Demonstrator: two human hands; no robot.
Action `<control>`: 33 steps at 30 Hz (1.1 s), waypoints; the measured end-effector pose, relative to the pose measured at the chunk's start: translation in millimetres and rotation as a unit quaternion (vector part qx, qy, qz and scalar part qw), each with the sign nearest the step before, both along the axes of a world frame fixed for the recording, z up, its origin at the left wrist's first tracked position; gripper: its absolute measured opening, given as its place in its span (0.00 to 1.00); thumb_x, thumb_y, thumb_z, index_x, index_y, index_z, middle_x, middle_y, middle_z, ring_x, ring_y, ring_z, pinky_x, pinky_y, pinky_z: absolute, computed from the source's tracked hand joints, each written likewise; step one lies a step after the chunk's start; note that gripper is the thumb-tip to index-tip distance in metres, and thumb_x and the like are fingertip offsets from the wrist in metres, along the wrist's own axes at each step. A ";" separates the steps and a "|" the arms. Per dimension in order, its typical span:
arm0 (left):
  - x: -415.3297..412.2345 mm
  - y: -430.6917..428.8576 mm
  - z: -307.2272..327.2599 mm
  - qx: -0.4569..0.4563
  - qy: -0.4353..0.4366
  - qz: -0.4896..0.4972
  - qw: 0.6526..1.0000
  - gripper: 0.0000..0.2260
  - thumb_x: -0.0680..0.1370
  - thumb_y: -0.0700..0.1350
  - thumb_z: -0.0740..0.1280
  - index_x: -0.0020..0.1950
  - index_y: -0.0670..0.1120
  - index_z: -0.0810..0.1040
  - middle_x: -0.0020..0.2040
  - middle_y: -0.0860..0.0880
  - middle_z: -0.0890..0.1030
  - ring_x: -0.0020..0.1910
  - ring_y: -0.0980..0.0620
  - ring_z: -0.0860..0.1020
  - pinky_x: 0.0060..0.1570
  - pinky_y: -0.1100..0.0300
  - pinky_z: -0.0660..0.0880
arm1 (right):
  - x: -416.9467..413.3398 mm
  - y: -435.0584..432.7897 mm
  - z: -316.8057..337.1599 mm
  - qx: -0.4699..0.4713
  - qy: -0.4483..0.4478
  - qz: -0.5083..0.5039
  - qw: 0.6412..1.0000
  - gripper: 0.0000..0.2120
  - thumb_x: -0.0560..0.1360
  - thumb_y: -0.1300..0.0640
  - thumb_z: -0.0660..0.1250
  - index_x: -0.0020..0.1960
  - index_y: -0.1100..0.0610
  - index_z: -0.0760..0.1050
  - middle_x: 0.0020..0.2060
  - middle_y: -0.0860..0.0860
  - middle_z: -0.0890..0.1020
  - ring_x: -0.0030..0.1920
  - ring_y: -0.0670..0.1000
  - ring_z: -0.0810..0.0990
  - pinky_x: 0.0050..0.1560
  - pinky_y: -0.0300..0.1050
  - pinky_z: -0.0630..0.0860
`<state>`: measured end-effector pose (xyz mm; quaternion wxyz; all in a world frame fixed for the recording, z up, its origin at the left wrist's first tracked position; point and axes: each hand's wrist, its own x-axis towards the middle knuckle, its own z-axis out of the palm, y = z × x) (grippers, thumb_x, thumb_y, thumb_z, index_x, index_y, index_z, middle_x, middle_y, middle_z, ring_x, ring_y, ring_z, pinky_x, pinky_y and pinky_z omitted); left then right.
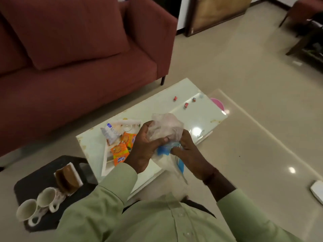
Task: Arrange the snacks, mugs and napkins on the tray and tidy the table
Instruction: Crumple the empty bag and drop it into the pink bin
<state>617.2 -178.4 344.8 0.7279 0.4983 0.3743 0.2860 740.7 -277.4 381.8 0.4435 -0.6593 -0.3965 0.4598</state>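
Both hands hold a crumpled clear plastic bag (167, 127) above the white glass table (201, 117). My left hand (146, 146) grips its left side; my right hand (188, 151) pinches the lower part, where a blue-and-white pack (180, 164) shows. On the table's left sits a white tray (104, 165) with two orange snack packets (119, 152) and a silver-white packet (111, 133). Two white mugs (37, 206) lie on their sides on a black stool (35, 182), beside a holder with brown napkins (67, 179).
A dark red sofa (78, 72) runs behind the table. Three tiny toy cars (186, 105) and a pink round object (217, 103) sit at the table's far end. A white object (317, 191) lies on the tiled floor at right. Dark furniture stands far right.
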 end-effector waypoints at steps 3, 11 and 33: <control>42.0 -7.9 17.2 0.024 -0.004 -0.025 0.999 0.10 0.76 0.42 0.69 0.53 0.56 0.79 0.50 0.53 0.84 0.49 0.51 0.83 0.44 0.62 0.80 | 31.8 -29.9 5.9 0.007 0.077 -0.042 0.996 0.37 0.69 0.48 0.74 0.73 0.43 0.60 0.70 0.49 0.69 0.69 0.52 0.71 0.70 0.56 0.71; 183.4 -55.2 20.4 0.092 0.056 -0.108 0.988 0.11 0.77 0.34 0.64 0.48 0.49 0.81 0.50 0.52 0.81 0.50 0.50 0.80 0.44 0.71 0.76 | 154.2 -66.8 -8.7 0.022 0.059 -0.187 0.980 0.35 0.76 0.65 0.69 0.77 0.50 0.59 0.69 0.50 0.74 0.68 0.54 0.75 0.67 0.53 0.74; 530.8 14.8 -78.4 0.194 0.268 -0.268 0.905 0.10 0.75 0.39 0.64 0.48 0.49 0.84 0.38 0.50 0.83 0.34 0.48 0.81 0.23 0.63 0.73 | 483.9 -16.8 -125.3 -0.066 0.326 -0.269 0.904 0.23 0.76 0.42 0.68 0.70 0.42 0.70 0.65 0.53 0.78 0.58 0.58 0.82 0.64 0.58 0.76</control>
